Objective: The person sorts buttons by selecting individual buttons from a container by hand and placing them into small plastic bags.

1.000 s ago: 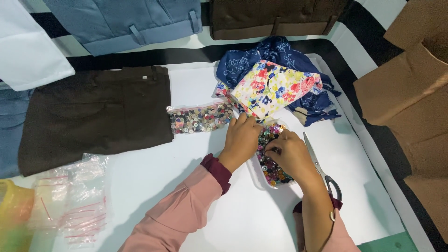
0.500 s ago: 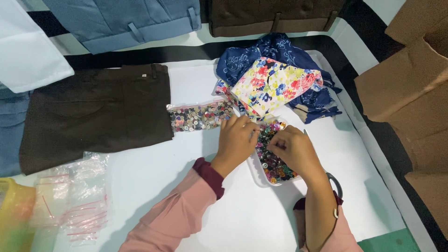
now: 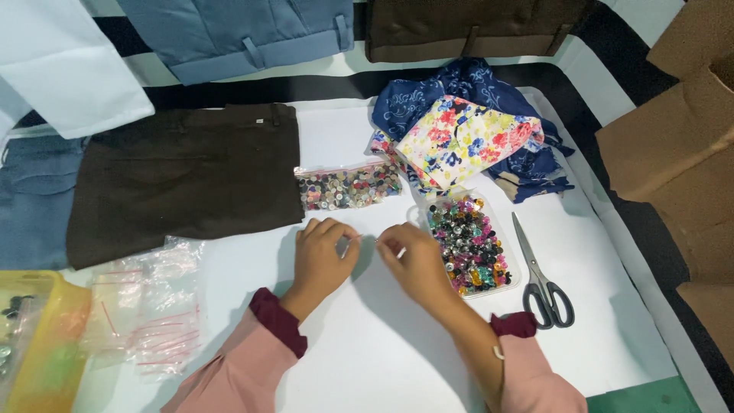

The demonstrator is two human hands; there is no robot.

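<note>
Clear button bag [image 3: 349, 186] above left hand [image 3: 323, 255], right hand [image 3: 417, 262] (both pinching something tiny)

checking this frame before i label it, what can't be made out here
Head view only:
- What the left hand and right hand pinch between their fingertips: too small to tell.
- Single pieces in the clear tray of coloured buttons and the zip bag of buttons: too small.
- Yellow box: cut off by the left edge, blurred.
- Cardboard boxes: cut off by the right edge.
- Scissors: blades closed, all in view.
</note>
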